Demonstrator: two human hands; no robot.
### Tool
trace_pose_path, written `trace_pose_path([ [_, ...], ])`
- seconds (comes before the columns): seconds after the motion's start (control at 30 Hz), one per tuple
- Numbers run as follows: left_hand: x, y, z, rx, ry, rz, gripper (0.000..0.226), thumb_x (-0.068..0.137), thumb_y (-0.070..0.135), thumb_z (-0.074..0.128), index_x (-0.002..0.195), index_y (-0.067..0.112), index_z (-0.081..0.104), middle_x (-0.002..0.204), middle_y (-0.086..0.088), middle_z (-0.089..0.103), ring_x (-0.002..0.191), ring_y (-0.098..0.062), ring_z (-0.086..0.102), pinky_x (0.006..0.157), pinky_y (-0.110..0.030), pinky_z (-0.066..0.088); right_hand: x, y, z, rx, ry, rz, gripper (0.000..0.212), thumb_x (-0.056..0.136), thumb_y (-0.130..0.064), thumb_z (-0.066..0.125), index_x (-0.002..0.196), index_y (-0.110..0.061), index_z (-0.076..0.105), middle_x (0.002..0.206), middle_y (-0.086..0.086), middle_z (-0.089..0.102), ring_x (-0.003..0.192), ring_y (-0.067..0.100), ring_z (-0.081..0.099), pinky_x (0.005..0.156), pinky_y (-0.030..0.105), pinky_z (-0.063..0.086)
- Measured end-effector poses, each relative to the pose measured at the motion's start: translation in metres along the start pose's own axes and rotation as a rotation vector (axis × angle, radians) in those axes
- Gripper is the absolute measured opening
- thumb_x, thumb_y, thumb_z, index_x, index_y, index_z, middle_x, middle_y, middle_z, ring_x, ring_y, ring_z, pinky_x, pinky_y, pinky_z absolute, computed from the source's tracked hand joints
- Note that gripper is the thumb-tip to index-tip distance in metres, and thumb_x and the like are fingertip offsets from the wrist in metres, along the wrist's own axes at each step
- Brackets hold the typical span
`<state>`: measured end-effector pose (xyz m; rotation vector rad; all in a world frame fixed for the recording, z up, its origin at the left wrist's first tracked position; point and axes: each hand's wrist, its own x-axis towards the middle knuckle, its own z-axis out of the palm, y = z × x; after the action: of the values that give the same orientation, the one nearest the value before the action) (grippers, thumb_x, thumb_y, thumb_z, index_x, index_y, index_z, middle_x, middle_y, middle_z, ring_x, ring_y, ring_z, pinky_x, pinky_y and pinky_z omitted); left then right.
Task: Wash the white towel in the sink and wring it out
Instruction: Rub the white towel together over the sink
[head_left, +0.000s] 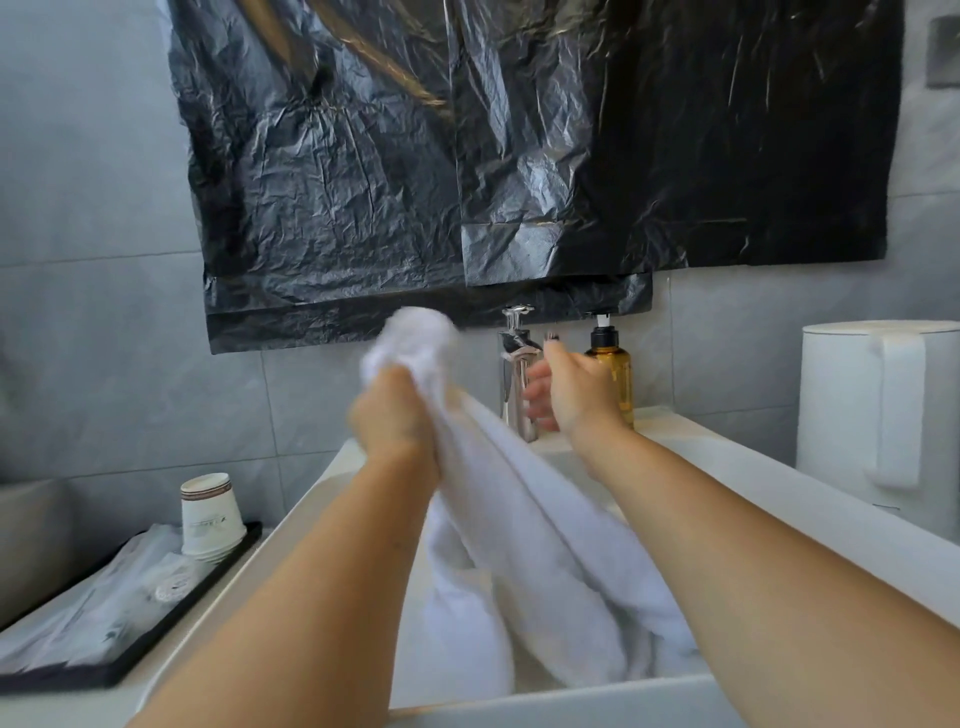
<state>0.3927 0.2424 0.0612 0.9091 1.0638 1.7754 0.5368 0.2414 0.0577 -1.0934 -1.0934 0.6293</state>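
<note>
the left hand grips the white towel bunched above the sink, while the right hand reaches open-fingered just beside it at the tap.

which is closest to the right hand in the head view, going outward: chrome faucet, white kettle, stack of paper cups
From the right hand:
1. chrome faucet, just beside its fingers, on their left.
2. white kettle, off to the right on the counter.
3. stack of paper cups, far left, on the black tray.
</note>
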Motion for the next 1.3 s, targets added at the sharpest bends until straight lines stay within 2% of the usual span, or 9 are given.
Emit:
trace_pose_path([
  [0.07, 0.010, 0.021, -0.016, -0.190, 0.395, 0.139, 0.024, 0.095, 0.019, 0.050, 0.106, 0.002, 0.062, 0.114, -0.020, 0.064, 0.109, -0.033, 0.062, 0.090, -0.038, 0.049, 0.002, 0.007, -0.005, -0.329, -0.102, 0.173, 0.018, 0.096, -0.018, 0.049, 0.091, -0.006, 0.062, 0.070, 0.007, 0.062, 0.051, 0.018, 0.054, 0.046, 0.020, 0.042],
  [0.17, 0.009, 0.041, -0.028, -0.362, 0.482, 0.464, 0.039, 0.084, 0.014, 0.050, 0.120, 0.002, 0.060, 0.112, -0.006, 0.067, 0.108, -0.024, 0.064, 0.090, -0.026, 0.048, -0.004, 0.022, -0.006, -0.978, -0.493, 0.344, 0.023, 0.092, -0.024, 0.055, 0.105, -0.007, 0.064, 0.085, 0.008, 0.067, 0.068, 0.025, 0.063, 0.065, 0.028, 0.053],
  [0.27, -0.002, 0.030, -0.020, -0.021, 0.349, 0.516, 0.045, 0.075, 0.018, 0.046, 0.118, 0.016, 0.056, 0.094, 0.015, 0.063, 0.097, -0.020, 0.058, 0.102, -0.035, 0.043, -0.013, 0.031, -0.002, -1.164, -0.771, 0.520, 0.027, 0.095, -0.032, 0.058, 0.113, -0.012, 0.060, 0.100, 0.006, 0.066, 0.085, 0.025, 0.063, 0.079, 0.036, 0.053],
  [0.4, -0.006, 0.008, -0.014, 0.573, 0.081, 0.485, 0.023, 0.082, 0.019, 0.047, 0.105, 0.018, 0.044, 0.083, 0.005, 0.054, 0.092, -0.034, 0.054, 0.096, -0.047, 0.045, -0.008, 0.036, -0.002, -1.199, -0.729, 0.371, 0.020, 0.094, -0.018, 0.059, 0.110, -0.008, 0.062, 0.103, 0.004, 0.067, 0.081, 0.019, 0.066, 0.074, 0.031, 0.054],
  [0.6, -0.017, -0.034, -0.014, 1.443, -0.718, -0.061, 0.040, 0.096, 0.038, 0.052, 0.129, 0.017, 0.052, 0.134, -0.010, 0.057, 0.123, -0.032, 0.054, 0.099, -0.036, 0.042, -0.013, 0.036, 0.000, -1.280, -0.812, 0.330, 0.030, 0.094, -0.010, 0.054, 0.122, -0.008, 0.063, 0.121, 0.001, 0.068, 0.108, 0.014, 0.067, 0.094, 0.032, 0.053],
  [0.77, -0.015, -0.047, -0.013, 1.588, -0.873, -0.269, 0.049, 0.082, 0.033, 0.075, 0.123, 0.010, 0.062, 0.124, -0.007, 0.066, 0.118, -0.027, 0.061, 0.095, -0.038, 0.053, -0.013, 0.037, 0.000, -1.281, -0.788, 0.300, 0.026, 0.094, -0.010, 0.054, 0.119, -0.003, 0.060, 0.120, 0.005, 0.069, 0.105, 0.014, 0.069, 0.096, 0.035, 0.054],
  [0.97, -0.009, -0.037, -0.012, 1.417, -0.261, 0.376, 0.038, 0.082, 0.039, 0.065, 0.107, 0.019, 0.046, 0.104, -0.005, 0.062, 0.099, -0.029, 0.060, 0.074, -0.030, 0.040, -0.015, 0.034, 0.002, -1.264, -0.799, 0.339, 0.032, 0.096, -0.011, 0.053, 0.127, -0.003, 0.058, 0.125, 0.006, 0.066, 0.112, 0.016, 0.066, 0.100, 0.035, 0.050],
  [1.07, 0.004, -0.027, -0.015, 1.061, 0.037, 0.458, 0.032, 0.082, 0.031, 0.061, 0.101, 0.017, 0.039, 0.080, 0.001, 0.050, 0.082, -0.031, 0.050, 0.071, -0.034, 0.037, -0.018, 0.032, 0.003, -1.288, -0.857, 0.364, 0.038, 0.098, -0.017, 0.054, 0.133, -0.003, 0.052, 0.137, 0.008, 0.058, 0.123, 0.020, 0.058, 0.106, 0.038, 0.045],
  [1.3, 0.008, -0.026, -0.018, 0.932, 0.043, 0.407, 0.043, 0.078, 0.035, 0.068, 0.106, 0.015, 0.043, 0.086, 0.001, 0.053, 0.082, -0.028, 0.049, 0.072, -0.034, 0.038, -0.016, 0.043, 0.021, -1.398, -1.003, 0.452, 0.042, 0.102, -0.016, 0.046, 0.141, 0.003, 0.044, 0.146, 0.013, 0.048, 0.133, 0.026, 0.048, 0.106, 0.034, 0.039],
])
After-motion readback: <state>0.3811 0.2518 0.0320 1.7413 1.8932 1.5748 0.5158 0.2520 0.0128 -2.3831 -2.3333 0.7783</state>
